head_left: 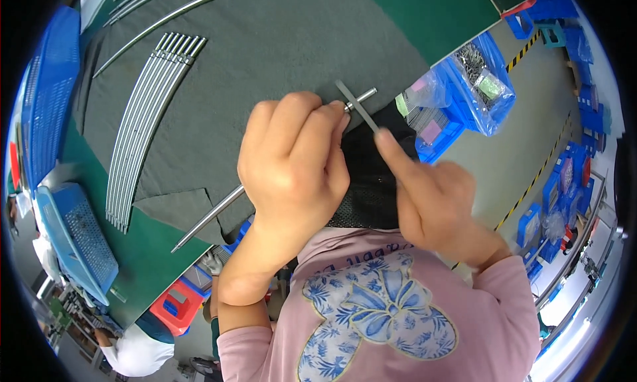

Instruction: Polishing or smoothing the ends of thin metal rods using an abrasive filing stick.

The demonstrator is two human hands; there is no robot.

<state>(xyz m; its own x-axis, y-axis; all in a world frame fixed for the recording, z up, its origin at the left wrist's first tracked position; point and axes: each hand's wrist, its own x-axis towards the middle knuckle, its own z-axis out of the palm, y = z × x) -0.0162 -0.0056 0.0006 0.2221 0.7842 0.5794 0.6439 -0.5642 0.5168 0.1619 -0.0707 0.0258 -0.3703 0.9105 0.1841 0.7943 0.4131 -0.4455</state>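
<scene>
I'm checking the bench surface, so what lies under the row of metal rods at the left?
The row of metal rods lies on a dark grey felt mat, which lies on the green table. What is beneath the mat there is covered.

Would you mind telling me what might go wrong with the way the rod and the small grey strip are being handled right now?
1. The left hand grips the long shiny metal rod near one end; its long free end could swing into the row of similar metal rods lying on the dark grey mat.
2. The right hand pinches the thin flat grey strip by one end, so it may slip.
</scene>
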